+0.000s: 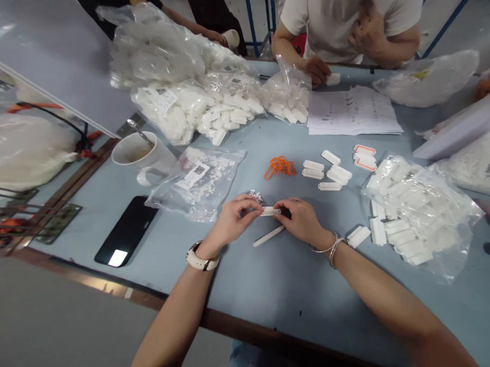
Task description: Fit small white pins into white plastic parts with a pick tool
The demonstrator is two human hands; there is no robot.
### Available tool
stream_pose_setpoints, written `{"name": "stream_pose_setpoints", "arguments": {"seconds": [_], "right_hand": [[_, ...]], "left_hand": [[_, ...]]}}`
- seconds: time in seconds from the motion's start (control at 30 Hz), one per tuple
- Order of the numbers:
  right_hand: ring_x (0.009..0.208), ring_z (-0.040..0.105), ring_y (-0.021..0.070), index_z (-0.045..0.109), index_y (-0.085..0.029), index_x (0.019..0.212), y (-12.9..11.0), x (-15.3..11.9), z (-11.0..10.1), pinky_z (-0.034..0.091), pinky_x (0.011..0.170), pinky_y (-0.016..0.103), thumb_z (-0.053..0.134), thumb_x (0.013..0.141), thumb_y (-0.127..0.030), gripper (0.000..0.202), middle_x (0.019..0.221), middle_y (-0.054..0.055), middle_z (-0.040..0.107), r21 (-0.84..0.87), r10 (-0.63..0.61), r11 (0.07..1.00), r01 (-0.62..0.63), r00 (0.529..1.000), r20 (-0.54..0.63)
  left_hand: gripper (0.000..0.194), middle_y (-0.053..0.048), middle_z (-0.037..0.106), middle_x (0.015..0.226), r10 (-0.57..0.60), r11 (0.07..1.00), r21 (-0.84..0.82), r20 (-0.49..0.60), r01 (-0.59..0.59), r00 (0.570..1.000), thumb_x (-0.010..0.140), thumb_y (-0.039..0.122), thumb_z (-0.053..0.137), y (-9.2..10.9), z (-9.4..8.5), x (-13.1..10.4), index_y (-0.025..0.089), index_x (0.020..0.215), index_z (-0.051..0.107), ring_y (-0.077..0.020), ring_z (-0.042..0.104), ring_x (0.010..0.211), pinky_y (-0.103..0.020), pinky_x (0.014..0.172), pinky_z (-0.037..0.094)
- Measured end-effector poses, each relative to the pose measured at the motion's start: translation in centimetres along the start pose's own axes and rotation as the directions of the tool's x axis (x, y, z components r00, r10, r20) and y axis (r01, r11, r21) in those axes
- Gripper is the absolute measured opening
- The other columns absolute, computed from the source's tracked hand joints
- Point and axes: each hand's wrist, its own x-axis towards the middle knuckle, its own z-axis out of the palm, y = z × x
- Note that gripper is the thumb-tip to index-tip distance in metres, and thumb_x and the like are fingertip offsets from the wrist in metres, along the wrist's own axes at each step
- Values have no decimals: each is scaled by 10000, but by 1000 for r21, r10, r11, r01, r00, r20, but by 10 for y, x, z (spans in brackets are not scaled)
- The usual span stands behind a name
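Between my two hands is a small white plastic housing (270,211) with a slotted face. My left hand (235,220) pinches its left end, fingers closed. At the other end, the closed fingers of my right hand (301,219) grip it too. A white stick-like tool (269,236) lies on the table just below the housing. Tiny white parts (255,195) form a small heap behind my left fingertips. Farther back sit a pile of orange frames (280,167) and several loose white housings (313,169). Some housings at the right carry orange frames (365,157).
A clear bag of tiny white parts (204,175), a mug with a spoon (143,152) and a black phone (126,230) are on the left. Bags of white housings (423,216) lie right and at the back. Across the table, a person's hand (317,71) is beside printed sheets (353,112).
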Motion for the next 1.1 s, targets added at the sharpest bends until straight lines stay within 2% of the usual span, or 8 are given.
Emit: {"name": "stream_pose_setpoints", "arguments": {"seconds": [0.17, 0.3, 0.4, 0.6, 0.77, 0.9, 1.0, 1.1], "right_hand": [[778, 592, 149, 669, -192, 925, 0, 0, 0, 393, 720, 256, 654, 815, -179, 113, 799, 17, 680, -1, 0, 1000, 0, 1000, 5], [795, 599, 154, 671, -189, 944, 0, 0, 0, 399, 730, 259, 652, 809, -162, 139, 827, 24, 691, 2, 6, 1000, -6, 1000, 9], [803, 604, 159, 672, -185, 953, 0, 0, 0, 403, 734, 261, 649, 810, -159, 147, 837, 30, 696, 1, 14, 1000, -14, 1000, 12], [825, 611, 168, 670, -185, 946, 0, 0, 0, 411, 748, 269, 646, 817, -174, 132, 865, 41, 696, -4, 16, 1000, -16, 1000, 12], [809, 605, 163, 669, -192, 935, 1, -1, 0, 410, 745, 267, 655, 813, -179, 124, 840, 33, 686, -4, 7, 1000, -7, 1000, -1], [805, 601, 158, 669, -195, 939, 0, 0, 0, 406, 743, 261, 670, 810, -203, 129, 848, 29, 685, 1, 23, 1000, -23, 1000, 6], [808, 599, 156, 671, -190, 940, 0, 0, -1, 403, 747, 259, 676, 808, -199, 133, 845, 27, 684, 9, 31, 999, -31, 999, 11], [800, 597, 156, 673, -187, 943, -1, 0, -1, 401, 743, 259, 681, 806, -205, 138, 833, 27, 683, 9, 31, 999, -31, 999, 12]], "left_hand": [[106, -66, 642, 895, 47, 997, 65, -14, -46, 999, 804, 236, 610, -6, 4, -1, 201, 808, 710, -206, 597, 899, -302, 699, 485], [103, -71, 635, 918, 130, 983, 138, -46, -123, 990, 816, 224, 603, -5, 6, -1, 203, 811, 703, -212, 595, 923, -364, 831, 479], [97, -68, 645, 929, 158, 976, 158, -51, -148, 986, 824, 217, 590, -3, 7, -2, 198, 804, 683, -205, 597, 916, -361, 843, 472], [132, 8, 598, 710, -40, 993, 111, -33, 43, 999, 813, 276, 591, 0, 11, -3, 190, 903, 636, -126, 543, 614, -251, 596, 447], [150, -1, 632, 712, -82, 996, 19, -58, 83, 995, 779, 295, 624, -2, 13, -2, 179, 874, 639, -136, 578, 652, -255, 620, 465], [195, -45, 715, 850, -107, 994, 3, -135, 108, 985, 815, 333, 594, -4, 6, -1, 184, 904, 684, -166, 639, 742, -285, 701, 497], [213, -52, 716, 851, -88, 989, 98, -239, 114, 967, 855, 320, 535, -6, 0, 0, 182, 873, 696, -168, 631, 728, -293, 713, 497], [188, -49, 695, 803, 7, 958, 280, -223, 57, 975, 845, 287, 549, -10, -1, 1, 181, 825, 703, -179, 610, 732, -305, 725, 486]]}}
